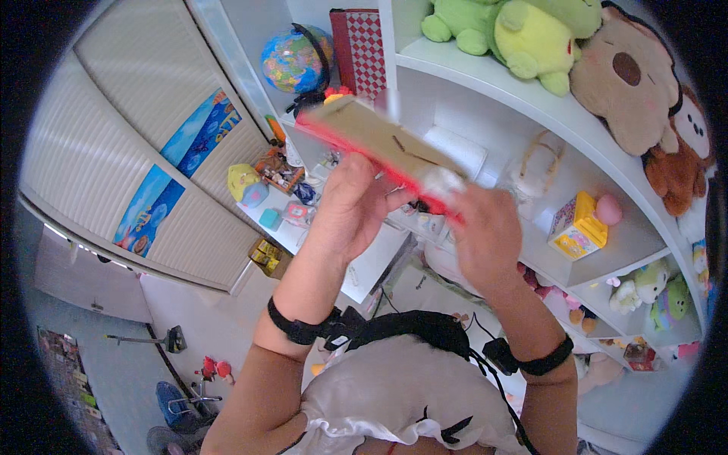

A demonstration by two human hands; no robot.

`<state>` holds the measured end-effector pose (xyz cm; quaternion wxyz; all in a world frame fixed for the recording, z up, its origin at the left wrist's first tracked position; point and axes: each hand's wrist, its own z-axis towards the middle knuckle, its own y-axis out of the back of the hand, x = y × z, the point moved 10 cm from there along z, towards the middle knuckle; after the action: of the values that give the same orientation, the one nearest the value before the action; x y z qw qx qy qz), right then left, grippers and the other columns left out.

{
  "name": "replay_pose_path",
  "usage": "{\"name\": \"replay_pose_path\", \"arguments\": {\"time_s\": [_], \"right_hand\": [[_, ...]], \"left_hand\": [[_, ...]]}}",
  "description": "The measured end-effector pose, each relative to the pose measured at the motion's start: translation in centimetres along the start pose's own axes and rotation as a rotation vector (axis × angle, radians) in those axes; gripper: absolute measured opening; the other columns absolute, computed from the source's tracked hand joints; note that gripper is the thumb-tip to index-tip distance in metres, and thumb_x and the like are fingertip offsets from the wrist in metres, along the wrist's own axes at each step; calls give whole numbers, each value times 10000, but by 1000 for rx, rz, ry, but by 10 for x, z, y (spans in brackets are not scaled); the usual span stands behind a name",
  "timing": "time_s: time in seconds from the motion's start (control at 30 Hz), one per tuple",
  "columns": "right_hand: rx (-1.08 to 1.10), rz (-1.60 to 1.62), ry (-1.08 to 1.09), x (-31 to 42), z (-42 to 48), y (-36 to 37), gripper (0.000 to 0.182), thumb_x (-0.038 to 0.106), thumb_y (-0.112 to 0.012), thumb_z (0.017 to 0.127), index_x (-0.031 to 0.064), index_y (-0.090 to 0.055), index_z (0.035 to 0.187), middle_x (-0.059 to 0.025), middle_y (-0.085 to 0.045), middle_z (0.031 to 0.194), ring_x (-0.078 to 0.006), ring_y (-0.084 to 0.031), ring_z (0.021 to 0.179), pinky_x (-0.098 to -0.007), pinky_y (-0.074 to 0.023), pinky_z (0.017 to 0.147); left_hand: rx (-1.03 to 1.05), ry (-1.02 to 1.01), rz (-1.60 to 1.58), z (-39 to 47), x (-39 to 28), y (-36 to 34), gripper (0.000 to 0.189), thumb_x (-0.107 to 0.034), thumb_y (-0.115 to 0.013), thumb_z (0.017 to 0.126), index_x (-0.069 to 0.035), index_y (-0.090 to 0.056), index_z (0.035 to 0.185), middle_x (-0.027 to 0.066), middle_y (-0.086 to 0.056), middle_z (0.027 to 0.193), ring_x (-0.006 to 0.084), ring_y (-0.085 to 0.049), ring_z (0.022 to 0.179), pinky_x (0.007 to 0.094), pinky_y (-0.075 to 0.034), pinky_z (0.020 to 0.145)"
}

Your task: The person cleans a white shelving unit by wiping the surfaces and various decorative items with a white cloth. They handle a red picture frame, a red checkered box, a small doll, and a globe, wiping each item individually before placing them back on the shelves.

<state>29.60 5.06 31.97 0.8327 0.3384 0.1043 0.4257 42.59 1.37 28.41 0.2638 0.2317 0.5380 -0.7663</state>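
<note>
A flat rectangular board or box (392, 136), tan on its upper face with a red edge, is held up in front of the shelves and looks tilted. My left hand (355, 199) grips its lower red edge from beneath, the thumb against that edge. At its right end my right hand (486, 227) is blurred and presses something white (443, 181), perhaps a cloth or tissue, against the tan face. The fingertips of my right hand are partly hidden. What the board's far side looks like cannot be seen.
A globe (297, 60) and a red checkered board (358, 51) stand on the shelf behind. A yellow box (579, 226) sits on the right shelf (620, 261), plush toys (534, 45) above. Below left, a white desk (372, 264) carries a basket of small items (280, 172).
</note>
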Motion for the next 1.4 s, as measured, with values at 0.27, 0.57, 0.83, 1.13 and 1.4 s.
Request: {"name": "replay_pose_path", "arguments": {"time_s": [0.27, 0.57, 0.83, 1.13, 1.4], "right_hand": [[-41, 181, 253, 42, -5, 3, 428, 157, -647, 608, 69, -553, 1016, -73, -523, 1016, -231, -504, 852, -371, -414, 727], [12, 81, 45, -13, 2, 5, 264, 145, -624, 622, 63, -601, 872, -106, -557, 899, -274, -523, 783, -384, -430, 673], [162, -149, -33, 5, 25, 35, 367, 260, -642, 638, 115, -569, 967, -53, -513, 734, -237, -531, 599, -355, -401, 493], [-58, -129, -195, -16, 44, 89, 242, 228, -572, 714, 53, -582, 882, -78, -508, 690, -225, -527, 617, -355, -433, 568], [-301, 855, -404, -43, 53, 124, 217, 114, -433, 836, -34, -556, 935, -71, -574, 804, -121, -517, 771, -274, -418, 701]], "left_hand": [[-114, -108, 138, -11, -23, 13, 569, -104, -653, 709, -15, -367, 1193, 132, -506, 1109, 277, -522, 997, 432, -438, 851], [-206, -115, 230, -18, -30, 30, 705, -223, -720, 671, -47, -323, 1226, 96, -471, 1149, 258, -479, 1052, 433, -420, 869], [-119, -263, 259, -1, -56, -47, 552, -120, -632, 756, -29, -344, 1218, 82, -459, 1168, 206, -455, 1071, 338, -387, 883], [176, -393, 409, 11, -81, -134, 689, -47, -622, 728, 0, -237, 1296, 108, -380, 1262, 204, -393, 1144, 338, -322, 943], [3, -243, 379, 37, -76, -90, 449, -121, -563, 800, 7, -400, 1198, 105, -502, 1128, 188, -498, 1017, 299, -391, 872]]}}
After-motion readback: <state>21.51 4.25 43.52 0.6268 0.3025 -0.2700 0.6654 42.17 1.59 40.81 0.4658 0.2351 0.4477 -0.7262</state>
